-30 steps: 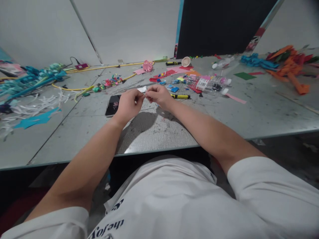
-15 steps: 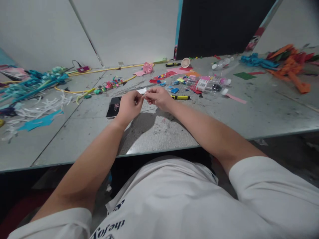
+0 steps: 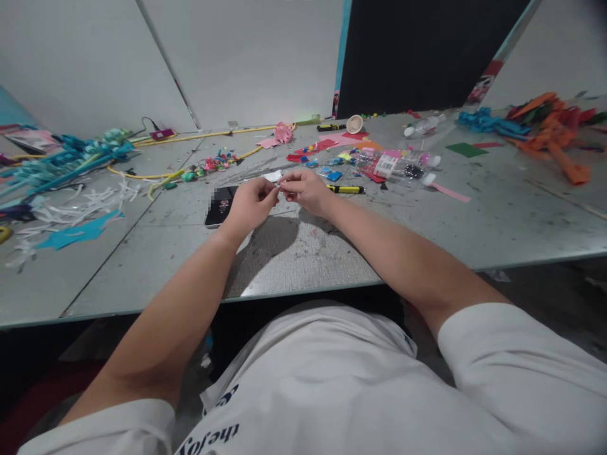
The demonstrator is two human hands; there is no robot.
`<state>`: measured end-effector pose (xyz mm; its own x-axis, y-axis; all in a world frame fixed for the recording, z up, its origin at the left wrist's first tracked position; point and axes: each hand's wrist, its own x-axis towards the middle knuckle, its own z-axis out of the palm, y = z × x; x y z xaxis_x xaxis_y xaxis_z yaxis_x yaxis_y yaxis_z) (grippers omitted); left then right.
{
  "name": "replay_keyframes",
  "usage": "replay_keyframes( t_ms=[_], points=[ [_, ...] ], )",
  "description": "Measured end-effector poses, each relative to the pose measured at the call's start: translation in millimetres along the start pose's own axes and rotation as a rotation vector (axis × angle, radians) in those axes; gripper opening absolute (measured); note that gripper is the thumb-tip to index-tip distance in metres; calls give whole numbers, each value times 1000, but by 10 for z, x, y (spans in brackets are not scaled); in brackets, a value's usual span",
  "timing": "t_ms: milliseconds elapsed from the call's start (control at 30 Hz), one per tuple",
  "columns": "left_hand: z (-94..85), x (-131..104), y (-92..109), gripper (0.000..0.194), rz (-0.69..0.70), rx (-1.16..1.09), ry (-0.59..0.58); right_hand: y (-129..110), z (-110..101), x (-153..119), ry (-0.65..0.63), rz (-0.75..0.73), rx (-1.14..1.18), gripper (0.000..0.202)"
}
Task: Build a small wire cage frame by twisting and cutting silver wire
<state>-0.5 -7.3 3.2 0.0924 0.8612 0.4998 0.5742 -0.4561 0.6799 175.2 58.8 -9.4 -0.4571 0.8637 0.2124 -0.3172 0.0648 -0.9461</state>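
Over the middle of the table, my left hand (image 3: 253, 203) and my right hand (image 3: 306, 191) meet at the fingertips. Both are closed in a pinch. Whatever lies between the fingers is too small and too covered to name. A black-screened phone (image 3: 220, 207) lies flat beside my left hand, partly hidden by it. Just behind the fingers is a small white piece (image 3: 272, 176), perhaps paper. A yellow and black cutter-like tool (image 3: 347, 189) rests to the right of my right hand.
Clear plastic bottles (image 3: 396, 165) lie at the right, near coloured paper scraps and a paper cup (image 3: 354, 124). White strips (image 3: 80, 205) and a blue sheet (image 3: 78, 231) cover the left. A yellow cord (image 3: 190, 135) runs along the back. Orange crepe paper (image 3: 554, 133) is heaped far right.
Both hands stay together at nearly the same spot, with slight finger movement; my left hand's fingers sit a little lower. The view has shifted slightly.
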Motion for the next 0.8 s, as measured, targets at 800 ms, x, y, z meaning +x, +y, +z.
replay_keyframes(
  t_ms=[800],
  points=[
    [44, 41, -27, 16, -90, -340, 70, -185, 50, -40, 10, -170, -522, 16]
  ],
)
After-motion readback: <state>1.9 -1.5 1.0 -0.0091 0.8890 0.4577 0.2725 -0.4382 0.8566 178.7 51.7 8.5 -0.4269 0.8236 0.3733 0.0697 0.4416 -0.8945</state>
